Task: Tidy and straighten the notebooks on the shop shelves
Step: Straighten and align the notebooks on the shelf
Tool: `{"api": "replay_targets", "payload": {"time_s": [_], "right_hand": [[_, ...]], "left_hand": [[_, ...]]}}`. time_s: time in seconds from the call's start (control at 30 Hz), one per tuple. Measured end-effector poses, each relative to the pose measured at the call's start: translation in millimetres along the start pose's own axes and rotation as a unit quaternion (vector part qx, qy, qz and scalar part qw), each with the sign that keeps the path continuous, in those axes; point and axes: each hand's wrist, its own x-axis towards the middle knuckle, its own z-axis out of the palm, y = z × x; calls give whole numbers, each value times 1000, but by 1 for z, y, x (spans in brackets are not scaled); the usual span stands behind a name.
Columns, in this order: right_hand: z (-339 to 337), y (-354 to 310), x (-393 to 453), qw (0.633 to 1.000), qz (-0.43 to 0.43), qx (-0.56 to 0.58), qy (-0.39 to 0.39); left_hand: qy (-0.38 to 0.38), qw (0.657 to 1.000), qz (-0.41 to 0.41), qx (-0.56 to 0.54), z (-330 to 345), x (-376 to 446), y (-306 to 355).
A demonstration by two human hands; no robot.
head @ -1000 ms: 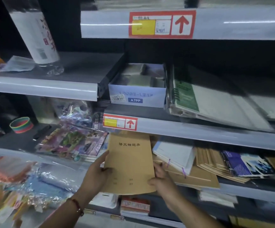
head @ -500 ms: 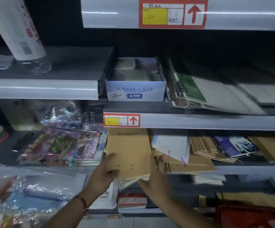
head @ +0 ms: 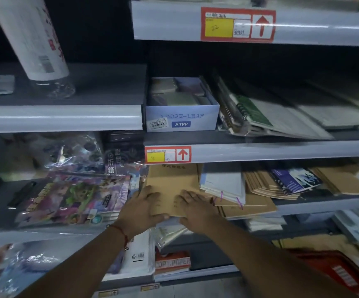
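**Brown notebook stack being seated on the middle shelf**

I find both hands laid on the brown notebooks (head: 170, 186), which sit on the middle shelf (head: 324, 206) just below the red and yellow price tag (head: 167, 154). My left hand (head: 143, 208) lies flat on the cover with its thumb curled under the near edge of the stack, so that grip holds the notebooks. My right hand (head: 197, 208) rests on top with fingers spread wide, pressing and grasping nothing.

I judge the step in hand to be squaring this stack into its slot. Its near edge overhangs the shelf lip. To the right, the white notebooks (head: 223, 181) lie askew on further brown ones, touching my stack.

The next move calls for an even push toward the far side, keeping the covers aligned, then attention to the crooked piles on the right.
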Motion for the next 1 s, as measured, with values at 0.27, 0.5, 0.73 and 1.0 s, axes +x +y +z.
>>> {"api": "replay_targets", "payload": {"time_s": [0.27,0.5,0.73,1.0], "right_hand": [[-1,-6,17,997,67,-7,38],[-3,-8,0,991,86,66,74],[-15,6,-60,970,125,159,132],[-13,65,-158,928,276,193,158]], "left_hand": [[23,998,9,65,-3,21,9],[46,994,39,86,3,16,4],[96,988,115,37,-1,2,11],[11,981,194,6,-12,5,99]]}}
